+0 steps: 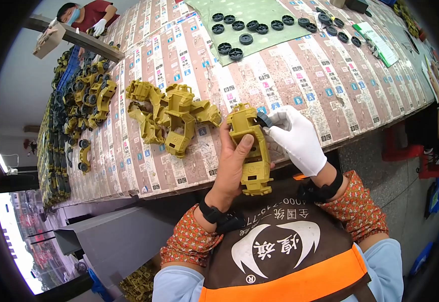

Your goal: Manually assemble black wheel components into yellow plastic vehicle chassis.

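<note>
My bare left hand (233, 160) is wrapped round an olive-yellow plastic toy car body (256, 167), held upright over the table's near edge. In my white-gloved right hand (296, 135) a small black toy wheel (264, 120) is pinched between thumb and fingers. The wheel is against the upper right side of the car body; whether it is seated there cannot be made out. To the left of my hands lies a pile of similar loose car bodies (179, 108), without wheels.
Several black wheels (246, 39) are spread on a pale green sheet (285, 40) at the back. Car bodies with wheels (89, 95) are heaped at the left edge. A green-and-white box (378, 43) lies far right. Another person (91, 17) works at the far left.
</note>
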